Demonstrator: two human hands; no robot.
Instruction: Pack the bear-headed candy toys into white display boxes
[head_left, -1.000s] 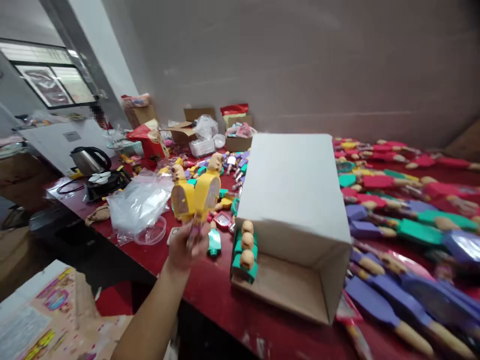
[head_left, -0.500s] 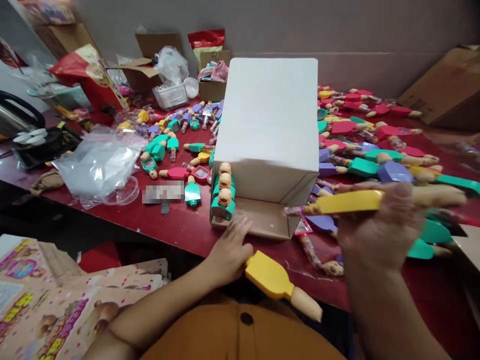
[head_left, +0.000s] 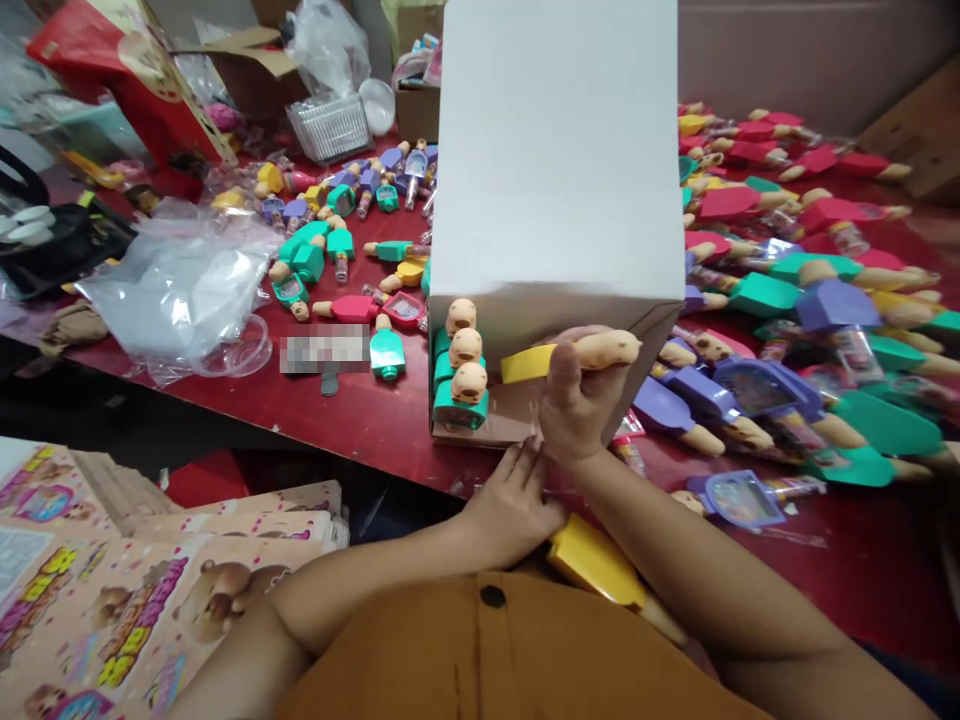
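Note:
A white box (head_left: 555, 150) stands on the red table with its open side facing me. Three green toys with bear heads (head_left: 466, 385) stand in a row along its left inner wall. My right hand (head_left: 581, 405) is inside the opening, closed round a yellow toy (head_left: 529, 363) whose tan end points right. At the box's lower front edge is my left hand (head_left: 514, 505), its thumb side against a second yellow toy (head_left: 596, 560), which lies close to my body and partly under my right forearm.
Loose purple, green and red toys (head_left: 765, 295) cover the table on the right. Plastic bags (head_left: 184, 290) and more toys lie left of the box. Printed cardboard sheets (head_left: 172, 600) are stacked at the lower left. A kettle base (head_left: 60, 240) is at the far left.
My right hand has moved left from above the loose toys into the box with the yellow toy. My left hand and its yellow toy appear slightly further right as the view shifted.

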